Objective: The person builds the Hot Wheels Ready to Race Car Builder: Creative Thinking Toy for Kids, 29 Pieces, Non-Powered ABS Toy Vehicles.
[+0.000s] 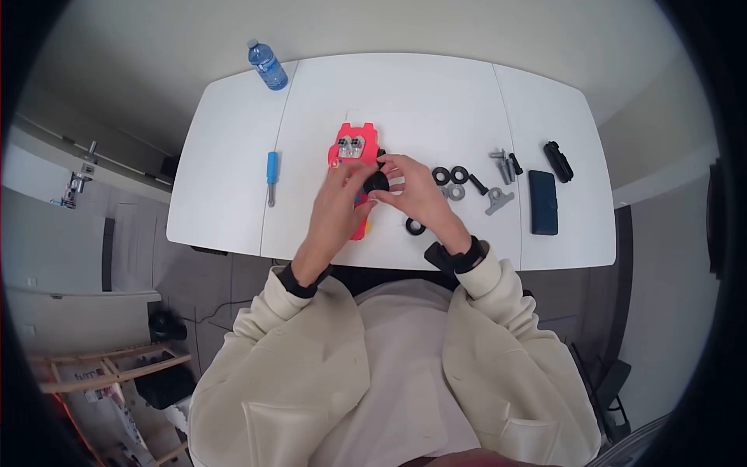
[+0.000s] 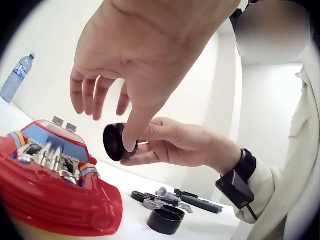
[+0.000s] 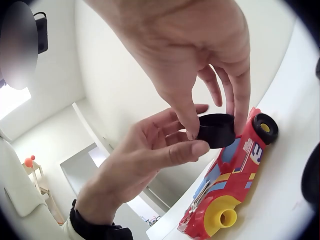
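Observation:
A black tyre (image 1: 377,182) (image 2: 114,142) (image 3: 216,131) is held above the toy car, its hollow side showing in the left wrist view. My right hand (image 1: 420,193) (image 2: 182,142) (image 3: 200,55) pinches it between thumb and fingers. The thumb of my left hand (image 1: 336,208) (image 2: 135,60) (image 3: 135,155) touches its rim, with the other fingers spread. Below lies the red toy car (image 1: 360,152) (image 2: 60,200) (image 3: 240,175), with silver engine parts. One black wheel (image 3: 265,128) is on it, and a yellow hub (image 3: 227,218) is bare at its other end.
Right of the car lie black tyres (image 1: 415,226) (image 2: 165,220), grey rings (image 1: 456,191), bolts (image 1: 504,171), a grey bracket (image 1: 498,201), a dark case (image 1: 543,202) and a black tool (image 1: 558,161). Left are a blue screwdriver (image 1: 271,167) and a bottle (image 1: 268,65).

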Demonstrator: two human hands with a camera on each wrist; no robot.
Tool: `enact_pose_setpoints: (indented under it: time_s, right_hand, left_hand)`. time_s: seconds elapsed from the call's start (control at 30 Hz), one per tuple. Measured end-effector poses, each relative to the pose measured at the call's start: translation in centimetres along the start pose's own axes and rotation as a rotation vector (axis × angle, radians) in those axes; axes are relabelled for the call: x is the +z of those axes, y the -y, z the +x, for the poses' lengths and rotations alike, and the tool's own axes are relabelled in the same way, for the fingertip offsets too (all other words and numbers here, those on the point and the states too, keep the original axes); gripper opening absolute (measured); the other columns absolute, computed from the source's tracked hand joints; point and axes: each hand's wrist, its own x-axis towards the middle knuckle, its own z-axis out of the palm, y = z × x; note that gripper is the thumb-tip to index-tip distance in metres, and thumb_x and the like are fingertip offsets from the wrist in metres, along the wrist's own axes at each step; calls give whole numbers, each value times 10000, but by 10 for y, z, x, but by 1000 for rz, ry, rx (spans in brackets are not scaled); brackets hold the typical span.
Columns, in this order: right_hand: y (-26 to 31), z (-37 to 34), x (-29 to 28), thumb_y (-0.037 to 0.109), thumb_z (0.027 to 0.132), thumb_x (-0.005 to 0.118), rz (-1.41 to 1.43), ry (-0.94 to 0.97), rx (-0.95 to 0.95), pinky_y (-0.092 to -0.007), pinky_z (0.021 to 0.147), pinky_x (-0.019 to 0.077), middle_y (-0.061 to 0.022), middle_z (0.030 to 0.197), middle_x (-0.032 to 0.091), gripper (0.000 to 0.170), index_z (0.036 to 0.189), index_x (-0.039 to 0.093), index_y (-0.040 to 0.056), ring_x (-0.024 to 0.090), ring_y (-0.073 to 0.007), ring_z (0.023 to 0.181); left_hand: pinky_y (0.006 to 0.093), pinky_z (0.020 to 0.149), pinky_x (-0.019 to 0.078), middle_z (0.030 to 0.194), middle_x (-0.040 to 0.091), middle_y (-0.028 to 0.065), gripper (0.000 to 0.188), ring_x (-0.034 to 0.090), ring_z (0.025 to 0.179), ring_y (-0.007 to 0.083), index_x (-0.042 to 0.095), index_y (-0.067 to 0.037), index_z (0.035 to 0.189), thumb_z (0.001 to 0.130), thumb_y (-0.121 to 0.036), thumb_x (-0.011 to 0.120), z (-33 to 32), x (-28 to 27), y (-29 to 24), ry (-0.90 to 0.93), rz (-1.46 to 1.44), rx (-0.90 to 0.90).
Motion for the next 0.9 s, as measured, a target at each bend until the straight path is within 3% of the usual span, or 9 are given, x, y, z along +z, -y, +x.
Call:
enact_pose_setpoints:
  time_s: [0.07,0.1,0.23,0.33,0.4,0.5,0.6,0.77,0.9]
  right_hand:
    - [-2,2,12,78,774,890,27,-3,-41,-358,817,638,-153,1141,669,596,1290,601,0,714,-251,995]
    - [-3,4,16,84,775,891,-41,-24,-63,-355,833,635,-159,1154,672,621,1308,584,-1,715,-256,1009]
    - [-8,3,16,117,779,897,64,-34,-110,-360,862,629,-168,1176,663,631,1316,584,9,700,-277,1060]
    - [-4,4,9,220,805,894,-111,-27,-76,-410,920,603,-176,1287,621,656,1331,567,5,659,-315,1170]
    - [-17,6,10,345,819,881,-261,-9,4,-458,985,561,-223,1425,520,772,1406,511,9,601,-380,1265]
    - [-26,9,18,416,827,865,-292,9,56,-475,1019,530,-305,1487,417,926,1504,390,-1,561,-457,1300]
    - [-28,10,29,443,828,858,-332,-7,19,-487,1009,537,-379,1475,369,1045,1554,280,-37,544,-520,1288]
    - [-9,11,42,445,840,847,-466,5,163,-507,981,551,-398,1470,358,1086,1527,230,-127,520,-531,1308]
    - [-2,15,48,420,827,861,-457,-17,222,-503,977,551,-382,1473,366,1099,1504,223,-164,500,-510,1335]
  left_hand:
    - [387,906,601,1279,610,132,441,670,1133,325,703,-43,1164,746,29,824,-3,5,5,42,-235,-7]
    - [340,805,636,1225,635,130,294,734,931,281,716,1,1040,766,44,813,-3,8,7,-31,-256,21]
    - [340,791,638,1210,642,129,268,737,936,272,712,-3,1039,794,39,811,-1,4,21,-60,-289,-6]
    - [338,755,637,1139,662,132,200,743,907,238,701,20,994,830,2,815,8,-12,45,-186,-288,-128]
    - [324,723,630,1101,685,145,196,745,855,212,690,43,967,856,-50,823,12,-20,74,-204,-333,-315]
    - [316,717,627,1132,702,169,218,749,820,217,684,61,931,867,-91,828,16,-26,102,-165,-274,-401]
    - [324,721,632,1200,697,198,221,754,820,229,683,67,888,867,-99,828,16,-22,116,-263,-257,-294]
    - [318,720,628,1188,715,201,219,761,834,228,698,64,911,869,-108,827,18,-17,118,-281,-283,-257]
    - [285,698,594,1049,765,147,245,764,850,202,721,50,1044,894,-124,808,22,-13,125,-162,-269,-409]
